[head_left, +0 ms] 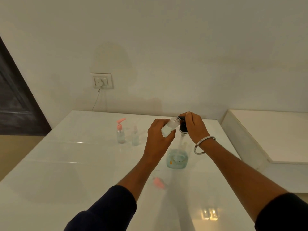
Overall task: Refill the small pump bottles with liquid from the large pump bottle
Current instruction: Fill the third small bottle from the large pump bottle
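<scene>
Standing over the white bench (66, 164), the person holds a small clear bottle (169, 128) in the left hand (158, 139), fingers curled round its body and thumb across the front. It is tilted, its open neck pointing up and right against the spout of the large pump bottle (177, 157). The small bottle looks pale and milky inside; how full it is cannot be told.

The right hand (195, 126) sits on the black pump head (183, 127), fingers curled over its top. A metal bangle (204, 145) hangs at that wrist, and both forearms end in dark sleeves.

The large bottle is clear and stands upright on the bench, with pale blue-green liquid filling only its lower part. A small orange mark shows on its front, but no writing on any bottle can be read.

Well to the left stand two more small bottles, just beside each other: one with a pink pump (120, 130), and a clear one (135, 136) with a clear top. Both look nearly empty. A loose pink pump cap (158, 182) lies on the bench nearer the person.

On the wall behind, a plug with a thin cable sits in a socket (102, 80).
</scene>
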